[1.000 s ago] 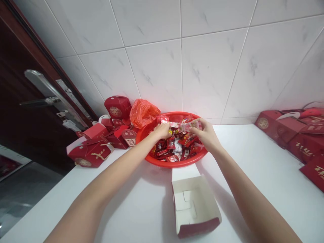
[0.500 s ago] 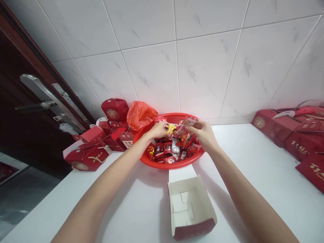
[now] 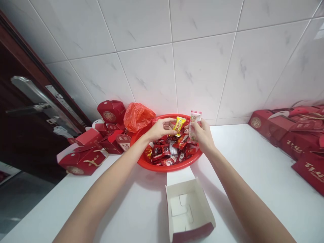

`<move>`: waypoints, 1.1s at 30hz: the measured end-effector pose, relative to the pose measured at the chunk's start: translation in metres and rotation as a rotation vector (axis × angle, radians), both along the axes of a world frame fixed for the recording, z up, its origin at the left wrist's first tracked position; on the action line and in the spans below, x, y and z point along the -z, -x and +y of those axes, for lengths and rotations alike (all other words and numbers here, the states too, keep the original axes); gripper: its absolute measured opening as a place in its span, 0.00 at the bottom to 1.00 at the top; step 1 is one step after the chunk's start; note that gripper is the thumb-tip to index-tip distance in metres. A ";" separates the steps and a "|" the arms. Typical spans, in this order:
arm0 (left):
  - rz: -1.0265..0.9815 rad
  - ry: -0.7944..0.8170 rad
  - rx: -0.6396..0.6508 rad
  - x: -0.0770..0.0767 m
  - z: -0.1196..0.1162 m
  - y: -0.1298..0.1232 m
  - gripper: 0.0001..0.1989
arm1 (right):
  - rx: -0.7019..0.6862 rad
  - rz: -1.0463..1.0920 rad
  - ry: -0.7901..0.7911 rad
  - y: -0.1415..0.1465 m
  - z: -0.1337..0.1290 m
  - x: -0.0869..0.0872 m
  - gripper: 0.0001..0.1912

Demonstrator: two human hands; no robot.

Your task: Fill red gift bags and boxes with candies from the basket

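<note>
left hand: the left hand (image 3: pixel 160 130) is pinching a yellow candy (image 3: pixel 179 125) between thumb and fingertips, above the basket, at frame center.
right hand: the right hand (image 3: pixel 204 135) is gripping a pink-and-white packet (image 3: pixel 194 118), its thumb pressing across the wrapper, right of frame center.
basket: the red basket (image 3: pixel 162 168) is resting at frame center and is holding mixed wrapped candies (image 3: pixel 165 150), mostly red, one silver.
box: the open box (image 3: pixel 199 199) is standing at lower center, its pale interior facing up; its rear flap is extending toward the near rim of the basket.
bag: a red plastic bag (image 3: pixel 138 116) is lying behind the left side of the basket.
cartons, left: red cartons (image 3: pixel 111 111) are clustering left of the bag.
cartons, right: more red cartons (image 3: pixel 298 145) are lining the right edge.
surface: a white tabletop (image 3: pixel 141 209) is supporting all items.
door: a dark door (image 3: pixel 22 135) is occupying the left edge.
</note>
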State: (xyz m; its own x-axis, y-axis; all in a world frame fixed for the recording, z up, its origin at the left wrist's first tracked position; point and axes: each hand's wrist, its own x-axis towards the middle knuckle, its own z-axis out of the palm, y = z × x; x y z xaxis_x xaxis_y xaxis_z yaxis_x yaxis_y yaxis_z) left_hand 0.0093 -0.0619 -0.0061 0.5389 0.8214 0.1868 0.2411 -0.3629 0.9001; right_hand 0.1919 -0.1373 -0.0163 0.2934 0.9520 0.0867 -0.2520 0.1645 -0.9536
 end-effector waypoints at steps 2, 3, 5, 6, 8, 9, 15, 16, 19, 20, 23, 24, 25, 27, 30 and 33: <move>-0.011 0.007 0.048 0.000 -0.002 -0.001 0.33 | -0.023 -0.058 -0.057 -0.001 -0.001 0.001 0.13; -0.006 0.016 0.076 0.000 -0.004 -0.002 0.33 | -0.041 -0.082 -0.089 -0.001 -0.001 0.002 0.16; 0.008 0.045 0.128 -0.001 -0.007 -0.003 0.31 | -0.069 -0.112 -0.136 -0.002 -0.001 0.003 0.20; 0.012 0.066 0.155 -0.001 -0.009 -0.004 0.31 | -0.075 -0.116 -0.149 -0.002 -0.001 0.004 0.20; 0.013 0.109 0.203 -0.002 -0.012 -0.006 0.29 | -0.084 -0.115 -0.161 -0.003 -0.001 0.005 0.21; 0.007 0.124 0.216 -0.003 -0.013 -0.007 0.27 | -0.092 -0.114 -0.161 -0.003 -0.001 0.005 0.21; -0.006 0.125 0.199 -0.006 -0.014 -0.008 0.24 | -0.102 -0.136 -0.101 -0.002 -0.005 0.002 0.21; -0.005 0.114 0.190 -0.006 -0.014 -0.008 0.24 | -0.103 -0.135 -0.102 -0.002 -0.006 0.001 0.21; -0.001 0.072 0.166 -0.007 -0.014 -0.007 0.23 | -0.117 -0.124 -0.119 -0.002 -0.006 0.001 0.20; -0.002 0.061 0.164 -0.007 -0.015 -0.007 0.23 | -0.123 -0.120 -0.126 -0.002 -0.006 0.001 0.19; -0.010 0.039 0.176 -0.008 -0.016 -0.008 0.22 | -0.119 -0.116 -0.123 -0.003 -0.005 0.001 0.18; -0.012 0.039 0.183 -0.008 -0.017 -0.008 0.22 | -0.113 -0.116 -0.116 -0.003 -0.005 0.001 0.17; -0.011 0.042 0.193 -0.008 -0.017 -0.009 0.21 | -0.110 -0.113 -0.113 -0.003 -0.005 0.001 0.16; -0.005 0.056 0.216 -0.009 -0.018 -0.009 0.21 | -0.117 -0.100 -0.120 -0.003 -0.005 0.002 0.16; 0.018 0.068 0.248 -0.010 -0.019 -0.009 0.20 | -0.133 -0.088 -0.137 -0.003 -0.004 0.003 0.17; 0.062 0.051 0.260 -0.012 -0.020 -0.009 0.20 | -0.130 -0.107 -0.141 -0.004 -0.003 0.005 0.17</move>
State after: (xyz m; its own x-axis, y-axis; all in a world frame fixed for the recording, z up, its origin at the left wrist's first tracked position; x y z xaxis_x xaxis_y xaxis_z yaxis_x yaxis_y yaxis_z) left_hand 0.0180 -0.0824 0.0061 0.7424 0.6611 0.1084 0.2009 -0.3741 0.9054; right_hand 0.1956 -0.1398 -0.0209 0.1506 0.9576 0.2455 -0.1784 0.2706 -0.9460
